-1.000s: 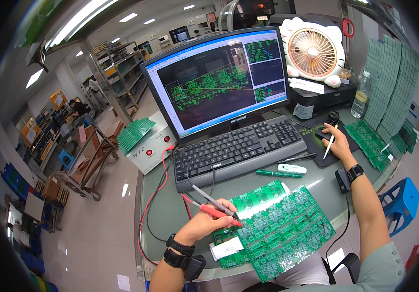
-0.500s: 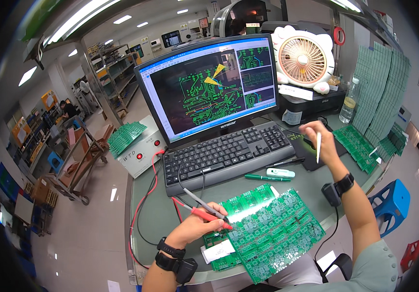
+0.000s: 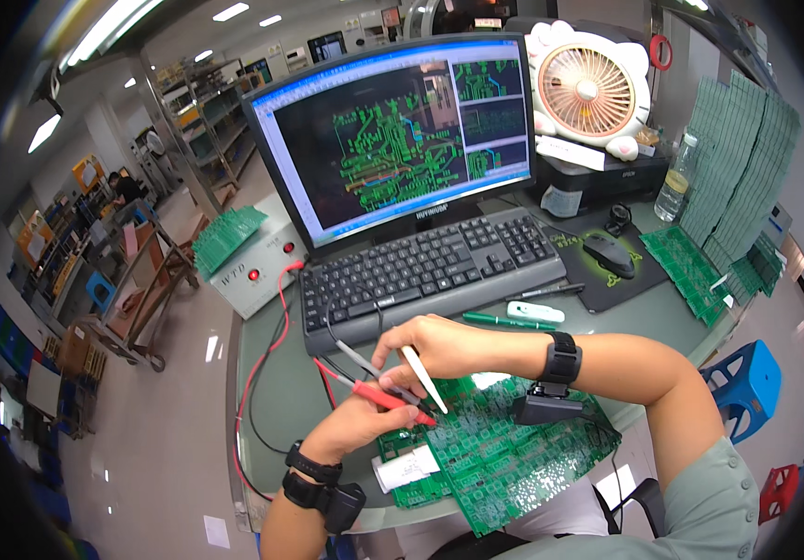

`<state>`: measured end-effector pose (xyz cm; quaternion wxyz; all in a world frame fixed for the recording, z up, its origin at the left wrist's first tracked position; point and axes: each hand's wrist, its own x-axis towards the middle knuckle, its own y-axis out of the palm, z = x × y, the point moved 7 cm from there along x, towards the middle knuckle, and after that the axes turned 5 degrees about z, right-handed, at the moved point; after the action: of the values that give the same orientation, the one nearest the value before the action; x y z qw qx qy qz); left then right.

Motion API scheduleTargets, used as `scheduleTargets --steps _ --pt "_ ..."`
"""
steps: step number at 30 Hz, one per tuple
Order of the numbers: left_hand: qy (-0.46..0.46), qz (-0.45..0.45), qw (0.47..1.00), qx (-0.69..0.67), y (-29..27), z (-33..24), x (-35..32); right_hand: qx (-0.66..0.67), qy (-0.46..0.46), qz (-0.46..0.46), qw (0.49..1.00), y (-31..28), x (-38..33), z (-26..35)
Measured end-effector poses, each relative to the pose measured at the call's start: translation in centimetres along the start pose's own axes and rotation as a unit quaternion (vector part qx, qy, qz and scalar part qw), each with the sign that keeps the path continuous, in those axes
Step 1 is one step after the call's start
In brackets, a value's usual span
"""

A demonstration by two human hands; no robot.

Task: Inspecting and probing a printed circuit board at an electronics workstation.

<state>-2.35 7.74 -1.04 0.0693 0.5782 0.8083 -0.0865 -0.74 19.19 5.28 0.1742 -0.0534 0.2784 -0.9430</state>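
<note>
My left hand (image 3: pixel 355 427) is closed round a red test probe (image 3: pixel 385 397), its tip at the upper left corner of a green circuit board panel (image 3: pixel 523 471). A grey test probe (image 3: pixel 357 357) runs alongside, crossing by the fingers. Just above, my right hand (image 3: pixel 439 353) is closed with a slim white pen-shaped tool (image 3: pixel 423 381) sticking out downward over the board. Its thumb and fingertips are at the grey probe; whether they grip it I cannot tell. More green boards lie beneath the panel, with a white paper piece (image 3: pixel 406 469) on them.
Behind my hands stand a black keyboard (image 3: pixel 430 275) and a monitor (image 3: pixel 374 149) showing a circuit layout. A grey test box (image 3: pixel 257 271) is at left, its red cable (image 3: pixel 251 392) running down the desk. A mouse (image 3: pixel 609 254), pens and a bottle (image 3: pixel 672 187) are at right.
My right hand has swung left and down from beside the mouse to my left hand, bringing the white tool. The yellow arrow shapes on the monitor are gone. My left hand stays at the board's corner.
</note>
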Motion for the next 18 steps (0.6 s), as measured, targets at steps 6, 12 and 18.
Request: scheduleTargets --steps 6,12,18 --pt "-0.005 0.024 0.999 -0.031 0.0 0.2 0.1 0.063 -0.036 -0.077 0.994 -1.3 -1.8 -1.7" --pt "-0.016 0.025 0.998 -0.056 0.0 0.4 0.3 0.339 0.06 -0.046 0.938 -1.2 -8.7 -4.3" --pt "0.002 0.057 0.988 -0.141 -0.3 0.8 0.5 0.375 0.045 -0.015 0.926 1.8 -11.0 -5.1"
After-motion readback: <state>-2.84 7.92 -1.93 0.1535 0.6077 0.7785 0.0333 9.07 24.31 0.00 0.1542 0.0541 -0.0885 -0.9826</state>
